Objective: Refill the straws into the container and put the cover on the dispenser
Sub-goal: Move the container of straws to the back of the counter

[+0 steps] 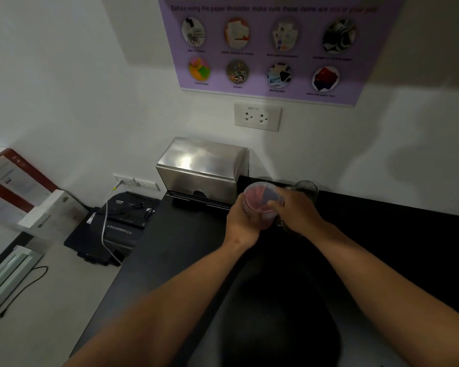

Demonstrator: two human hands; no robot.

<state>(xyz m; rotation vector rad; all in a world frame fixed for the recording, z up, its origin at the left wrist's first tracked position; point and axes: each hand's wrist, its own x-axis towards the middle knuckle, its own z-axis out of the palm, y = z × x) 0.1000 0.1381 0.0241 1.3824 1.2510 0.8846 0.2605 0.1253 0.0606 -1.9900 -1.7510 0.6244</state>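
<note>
Red straws [257, 198] sit in clear cup [260, 207], both hands wrapped round it: left hand [243, 221], right hand [296, 210]. Cup held just right of steel dispenser [202, 168]. Step looks like fetching refill; next prob lift cover & tip straws in.

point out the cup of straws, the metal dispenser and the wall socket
cup of straws [261, 201], head view, on its open top
metal dispenser [199, 166], head view, on its shiny cover
wall socket [257, 117], head view, on its faceplate

Two hands: the left hand [243, 221] and the right hand [296, 211]. One clear cup [260, 205] of red straws [257, 196], too many to count. One steel dispenser [202, 170], one glass jar [306, 190], one shredder [122, 215], one black worktop [183, 234].
</note>
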